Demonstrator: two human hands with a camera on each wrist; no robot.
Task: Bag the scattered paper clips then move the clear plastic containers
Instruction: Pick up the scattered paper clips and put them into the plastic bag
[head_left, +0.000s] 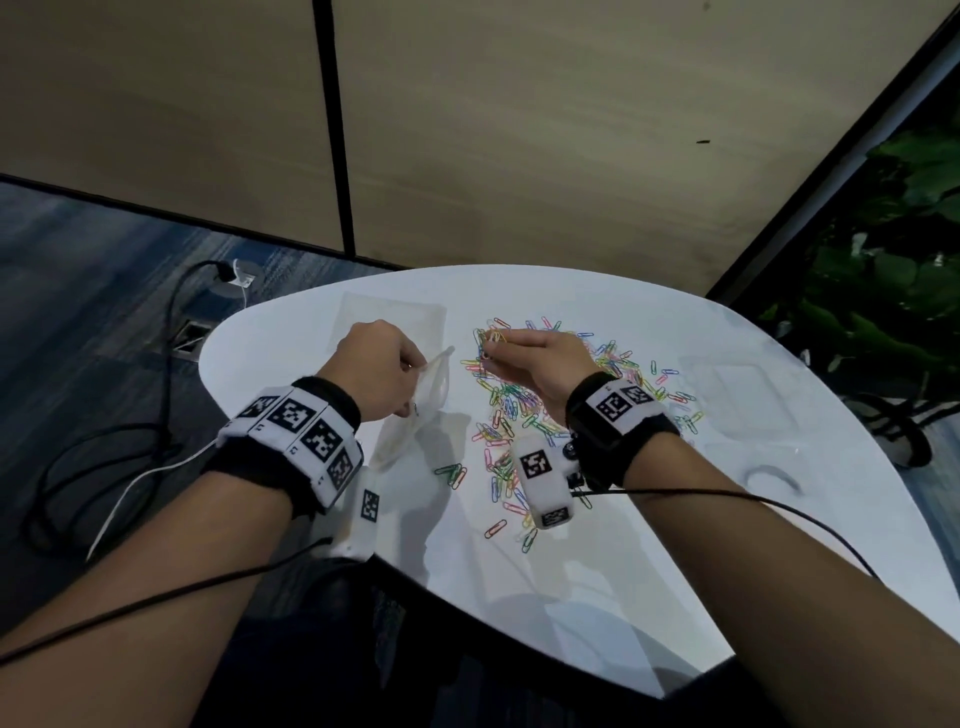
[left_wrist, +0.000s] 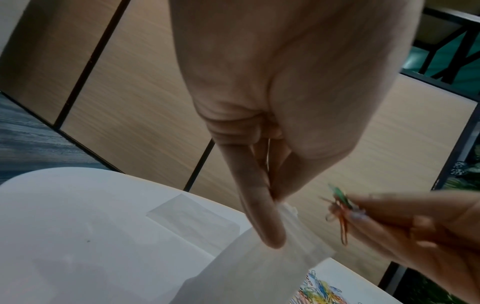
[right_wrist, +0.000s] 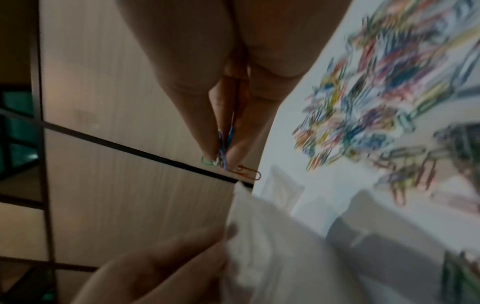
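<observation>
1. Left hand (head_left: 382, 366) pinches the rim of the clear bag (head_left: 415, 415) between thumb and fingers (left_wrist: 262, 226); the bag hangs from that grip, just left of the pile.
2. Right hand (head_left: 540, 369) is above the pile, fingers (right_wrist: 207, 131) closed on a small bunch of clips (left_wrist: 340, 214), beside the bag mouth and not yet in it.
3. Paper clips (head_left: 540, 415) mostly lie loose on the tabletop (head_left: 649, 571).
4. Can't tell how wide the bag mouth gapes; spread it first.
5. Get fingertips past the rim, then release. One orange clip (right_wrist: 246, 171) dangles and will likely snag or drop.
6. Clear containers (head_left: 737, 395), right of the pile, come later.
</observation>
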